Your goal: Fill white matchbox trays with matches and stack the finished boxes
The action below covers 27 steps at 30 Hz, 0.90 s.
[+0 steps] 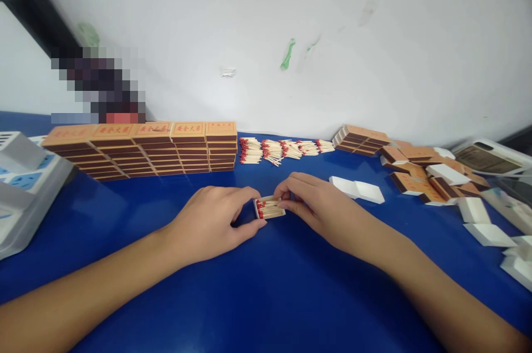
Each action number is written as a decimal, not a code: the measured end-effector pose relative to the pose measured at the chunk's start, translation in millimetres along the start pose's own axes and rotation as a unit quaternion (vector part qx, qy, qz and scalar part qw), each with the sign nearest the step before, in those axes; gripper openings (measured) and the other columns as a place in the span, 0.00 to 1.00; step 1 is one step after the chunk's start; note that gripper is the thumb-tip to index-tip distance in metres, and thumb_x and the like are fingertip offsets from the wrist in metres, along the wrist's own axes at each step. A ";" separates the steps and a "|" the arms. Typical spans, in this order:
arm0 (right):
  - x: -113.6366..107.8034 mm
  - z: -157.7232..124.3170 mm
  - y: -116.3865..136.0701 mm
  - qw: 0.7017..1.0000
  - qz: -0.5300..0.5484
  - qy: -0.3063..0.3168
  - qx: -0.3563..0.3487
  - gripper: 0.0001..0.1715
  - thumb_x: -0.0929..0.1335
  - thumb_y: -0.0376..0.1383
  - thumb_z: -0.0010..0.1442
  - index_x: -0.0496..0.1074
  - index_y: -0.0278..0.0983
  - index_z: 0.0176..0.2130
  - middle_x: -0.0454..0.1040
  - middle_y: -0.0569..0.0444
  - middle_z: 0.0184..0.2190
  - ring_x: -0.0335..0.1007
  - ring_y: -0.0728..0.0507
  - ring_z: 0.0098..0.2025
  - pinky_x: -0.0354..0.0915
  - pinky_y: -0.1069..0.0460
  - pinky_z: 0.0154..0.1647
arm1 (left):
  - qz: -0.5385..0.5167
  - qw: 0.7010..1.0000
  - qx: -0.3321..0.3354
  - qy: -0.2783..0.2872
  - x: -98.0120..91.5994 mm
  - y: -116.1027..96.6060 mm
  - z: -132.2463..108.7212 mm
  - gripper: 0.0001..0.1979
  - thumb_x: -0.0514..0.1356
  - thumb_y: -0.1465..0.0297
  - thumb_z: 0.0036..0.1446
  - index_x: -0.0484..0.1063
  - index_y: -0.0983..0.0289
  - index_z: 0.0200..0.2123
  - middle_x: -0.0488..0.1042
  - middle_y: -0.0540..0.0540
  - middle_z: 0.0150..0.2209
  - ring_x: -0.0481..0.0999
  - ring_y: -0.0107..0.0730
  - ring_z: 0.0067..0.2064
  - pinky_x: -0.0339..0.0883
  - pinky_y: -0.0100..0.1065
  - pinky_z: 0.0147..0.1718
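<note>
A small white matchbox tray (284, 213) lies on the blue table in front of me. Red-tipped matches (270, 208) fill it, their heads toward the left end. My left hand (210, 220) grips the tray's left end, index finger at the far corner and thumb at the near one. At the right end, the thumb and fingers of my right hand (320, 203) are pinched together over the match ends. Whether they hold a match or the tray's edge is hidden. Loose matches (251, 151) lie in several small piles beyond my hands.
Stacked matchboxes (174, 148) form a wall at the back left, beside a power strip (29, 192). A smaller matchbox stack (361, 139) stands back right. White trays (357, 189) and scattered box sleeves (419, 175) lie right, near a phone (494, 156). A white wall (257, 20) rises behind.
</note>
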State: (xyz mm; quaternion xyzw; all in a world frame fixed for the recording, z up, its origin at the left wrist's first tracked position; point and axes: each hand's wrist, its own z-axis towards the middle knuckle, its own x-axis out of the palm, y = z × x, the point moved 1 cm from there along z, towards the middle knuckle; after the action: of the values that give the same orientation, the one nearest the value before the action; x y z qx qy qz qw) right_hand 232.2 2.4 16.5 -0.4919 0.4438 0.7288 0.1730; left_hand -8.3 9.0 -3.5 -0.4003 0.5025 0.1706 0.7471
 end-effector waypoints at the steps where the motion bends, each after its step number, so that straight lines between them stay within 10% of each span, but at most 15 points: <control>1: -0.8 0.0 -0.3 1.000 0.005 0.001 0.001 0.10 0.64 0.30 0.75 0.74 0.40 0.46 0.77 0.49 0.45 0.74 0.41 0.46 0.70 0.47 0.45 | 0.001 1.000 0.002 -0.001 -0.1 0.2 0.0 0.13 0.64 0.60 0.66 0.78 0.57 0.50 0.69 0.44 0.24 0.69 0.27 0.25 0.55 0.31 0.26; 27: 8.7 0.7 0.9 0.999 0.028 -0.042 -0.010 0.09 0.66 0.33 0.74 0.77 0.41 0.47 0.73 0.49 0.44 0.73 0.44 0.41 0.69 0.49 0.40 | 0.017 1.000 0.012 0.000 -0.9 -1.0 -0.4 0.12 0.64 0.61 0.67 0.78 0.57 0.50 0.70 0.44 0.25 0.70 0.28 0.25 0.56 0.31 0.26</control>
State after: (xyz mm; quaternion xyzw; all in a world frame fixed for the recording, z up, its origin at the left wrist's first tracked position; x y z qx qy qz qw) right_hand 227.2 0.8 9.4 -0.4496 0.4427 0.7579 0.1658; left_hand -8.4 8.2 -2.3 -0.3826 0.5110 0.1778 0.7489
